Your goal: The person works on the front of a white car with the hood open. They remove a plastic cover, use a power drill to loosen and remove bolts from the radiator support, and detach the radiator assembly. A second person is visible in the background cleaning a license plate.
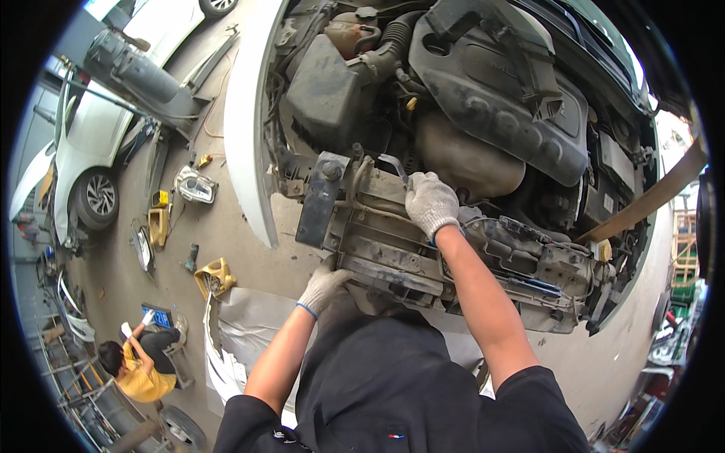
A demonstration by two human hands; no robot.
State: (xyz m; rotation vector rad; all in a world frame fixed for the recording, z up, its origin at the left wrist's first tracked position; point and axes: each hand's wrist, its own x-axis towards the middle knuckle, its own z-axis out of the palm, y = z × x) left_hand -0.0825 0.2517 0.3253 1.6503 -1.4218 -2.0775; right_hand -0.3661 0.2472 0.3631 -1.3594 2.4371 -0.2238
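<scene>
At the front of a car with its engine bay exposed, my gloved right hand [431,204] is closed around a bent metal bar tool [393,166]. The tool's curved end reaches left over the top of the radiator frame [385,249], and its exact kind is unclear. Lower left, my gloved left hand [323,288] grips the front edge of that frame, with some fingers hidden. A dark metal bracket [321,200] stands at the frame's left end, near both hands.
Behind the frame sit the engine cover [502,90] and a black airbox [321,87]. A wooden prop [649,196] leans at the right. On the floor at left lie a headlamp [195,185] and yellow containers [215,278]. A person in yellow [143,377] sits holding a blue plate.
</scene>
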